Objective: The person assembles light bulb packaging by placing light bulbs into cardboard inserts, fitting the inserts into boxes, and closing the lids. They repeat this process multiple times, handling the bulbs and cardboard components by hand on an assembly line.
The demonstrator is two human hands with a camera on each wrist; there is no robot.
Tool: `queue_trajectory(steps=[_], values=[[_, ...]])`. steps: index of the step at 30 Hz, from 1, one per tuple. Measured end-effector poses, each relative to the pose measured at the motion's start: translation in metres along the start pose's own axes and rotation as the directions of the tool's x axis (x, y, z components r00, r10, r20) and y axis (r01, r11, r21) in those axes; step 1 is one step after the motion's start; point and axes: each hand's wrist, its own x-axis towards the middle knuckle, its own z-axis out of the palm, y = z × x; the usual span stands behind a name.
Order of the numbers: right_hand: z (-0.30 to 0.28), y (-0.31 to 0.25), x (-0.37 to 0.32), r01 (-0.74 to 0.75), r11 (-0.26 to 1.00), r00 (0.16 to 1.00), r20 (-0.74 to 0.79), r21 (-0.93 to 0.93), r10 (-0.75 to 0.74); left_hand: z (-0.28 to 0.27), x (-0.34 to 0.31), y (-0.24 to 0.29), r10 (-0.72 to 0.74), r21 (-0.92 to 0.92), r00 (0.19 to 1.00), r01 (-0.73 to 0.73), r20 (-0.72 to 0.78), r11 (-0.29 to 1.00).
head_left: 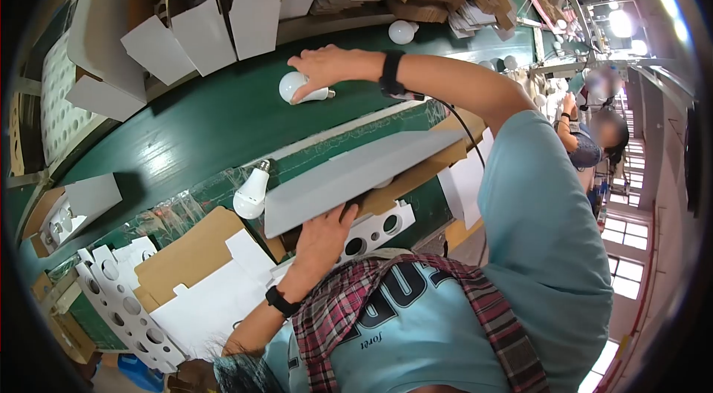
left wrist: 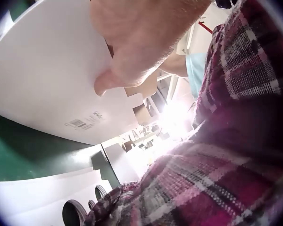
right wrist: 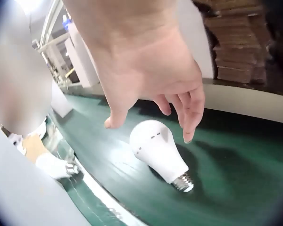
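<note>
A white light bulb with a screw base lies on the green conveyor belt. My right hand is over it, thumb on one side and fingers on the other, with visible space between the fingertips and the bulb in the right wrist view. Close to my body, my left hand grips the edge of a white cardboard box. Its thumb presses the face with the barcode; the other fingers are mostly hidden in the left wrist view. A second bulb stands out beside the box's left end.
Open white boxes line the belt's far side. Another bulb lies farther right along it. Perforated white inserts and flat cardboard lie at near left; a small open box stands beyond. Two people work at right.
</note>
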Motion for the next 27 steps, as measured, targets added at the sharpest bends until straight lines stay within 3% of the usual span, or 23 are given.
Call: queue_trajectory(steps=[4,5,8,9,10,12,13,15,18,20,22,24,26,27], values=[[0.019,0.002,0.014,0.146,0.989,0.989,-0.002,0.033,-0.146,-0.004,0.001,0.004,-0.039,-0.07,0.998,0.043,0.05,0.997],[0.024,0.001,0.017,0.149,0.985,0.989,-0.029,0.086,-0.147,-0.005,0.001,0.002,0.065,0.073,0.994,-0.059,-0.091,0.996],[0.009,-0.003,0.007,0.101,0.982,0.994,-0.049,0.16,-0.094,0.002,0.0,0.001,-0.003,-0.032,0.999,0.002,-0.034,0.999],[0.0,-0.001,-0.001,0.089,0.951,0.993,-0.099,0.295,-0.063,0.003,0.0,0.0,-0.003,-0.02,0.999,0.003,-0.033,1.0],[-0.016,-0.004,-0.016,0.057,0.913,0.996,-0.088,0.404,-0.024,0.004,-0.001,-0.001,-0.004,-0.006,0.999,0.004,-0.034,1.0],[-0.044,-0.007,-0.053,0.029,0.687,0.995,-0.084,0.726,0.047,0.005,0.0,-0.002,0.003,0.021,0.998,-0.002,-0.059,1.0],[-0.056,-0.006,-0.077,0.062,0.565,0.996,-0.083,0.823,0.011,0.006,0.001,-0.003,0.013,0.032,0.997,-0.011,-0.08,0.999],[-0.074,-0.013,-0.132,0.193,0.393,0.98,-0.195,0.899,-0.036,0.011,0.003,-0.005,0.014,0.08,0.989,-0.002,-0.147,0.997],[-0.076,-0.026,-0.216,0.347,0.318,0.928,-0.372,0.882,0.019,0.007,0.006,-0.004,0.071,0.134,0.974,-0.043,-0.213,0.99],[-0.071,-0.037,-0.277,0.397,0.355,0.875,-0.466,0.846,0.132,0.008,0.005,-0.006,0.095,0.132,0.97,-0.066,-0.223,0.989],[-0.046,-0.03,-0.319,0.389,0.305,0.869,-0.456,0.869,0.191,0.005,0.005,-0.005,0.111,0.15,0.964,-0.076,-0.241,0.986],[-0.022,-0.031,-0.353,0.246,0.448,0.884,-0.388,0.86,0.26,0.003,0.005,0.0,0.098,0.153,0.967,-0.063,-0.233,0.986],[0.022,-0.032,-0.363,0.139,0.455,0.912,-0.293,0.88,0.288,0.002,0.007,0.002,0.096,0.144,0.966,-0.063,-0.239,0.988],[0.033,-0.036,-0.363,0.095,0.542,0.92,-0.282,0.835,0.272,0.006,0.007,-0.001,0.107,0.15,0.962,-0.071,-0.25,0.986]])
